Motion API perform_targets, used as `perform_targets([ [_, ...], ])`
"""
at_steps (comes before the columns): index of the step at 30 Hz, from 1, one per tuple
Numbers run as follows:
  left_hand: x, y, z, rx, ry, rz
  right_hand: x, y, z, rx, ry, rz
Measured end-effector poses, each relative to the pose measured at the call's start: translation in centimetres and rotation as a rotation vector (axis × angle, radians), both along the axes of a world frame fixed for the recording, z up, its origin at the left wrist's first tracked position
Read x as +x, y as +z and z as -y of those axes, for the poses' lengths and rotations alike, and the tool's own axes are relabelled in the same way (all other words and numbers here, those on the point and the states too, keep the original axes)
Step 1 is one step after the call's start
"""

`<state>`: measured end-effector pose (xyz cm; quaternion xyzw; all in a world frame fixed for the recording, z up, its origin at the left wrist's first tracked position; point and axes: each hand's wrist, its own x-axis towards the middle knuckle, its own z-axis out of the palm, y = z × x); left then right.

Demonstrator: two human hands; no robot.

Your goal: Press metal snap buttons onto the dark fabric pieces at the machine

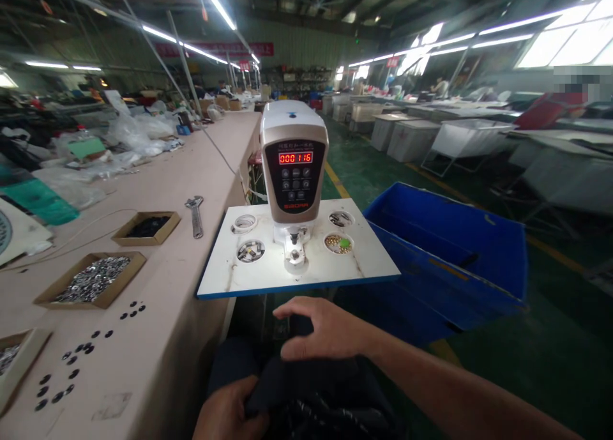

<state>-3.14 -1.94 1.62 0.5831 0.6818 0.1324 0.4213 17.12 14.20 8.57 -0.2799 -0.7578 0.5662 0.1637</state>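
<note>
A dark navy garment (pixel 330 398) lies bunched in my lap at the bottom. My left hand (pixel 230 408) is closed on its left part, thumb and fingers pinching the cloth. Over the garment hovers my right hand (pixel 328 330), open, its thumb and curved index finger apart with nothing between them. Just ahead stands a white and gold snap-fastening machine (pixel 294 159) with a red lit display reading 000116. Its small press head (pixel 294 248) rises from a white work plate (pixel 297 283), whose round wells hold small metal parts. Neither hand touches the plate.
On the left table (pixel 211 133) are an adjustable wrench (pixel 195 216), a cardboard tray of black parts (pixel 146 228), a tray of silver snaps (pixel 90 280) and several loose dark snap caps (pixel 71 360). A blue bin (pixel 445 255) stands right of the machine.
</note>
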Motion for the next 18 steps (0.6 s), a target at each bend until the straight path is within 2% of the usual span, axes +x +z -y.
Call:
perform_targets([
  [2, 0.8, 0.9, -2.6, 0.018, 0.043, 0.048, 0.9, 0.5, 1.9, 0.299, 0.121, 0.083],
  [4, 1.4, 2.0, -5.2, 0.042, 0.029, 0.153, 1.5, 0.2, 2.5, 0.379, 0.156, 0.145],
  [7, 1.7, 3.2, -8.5, 0.000, -0.074, 0.339, 2.3, -1.2, 1.4, 0.234, 0.105, 0.164],
  [10, 1.8, 3.5, -10.9, -0.088, -0.132, 0.472, 3.2, -2.6, -0.7, 0.081, 0.041, 0.168],
  [14, 2.4, 3.5, -13.8, -0.093, -0.060, 0.514, 3.6, -3.7, -4.1, 0.039, -0.026, 0.235],
  [18, 2.2, 4.2, -17.5, -0.065, 0.027, 0.507, 2.5, -3.9, -8.0, 0.089, -0.129, 0.167],
])
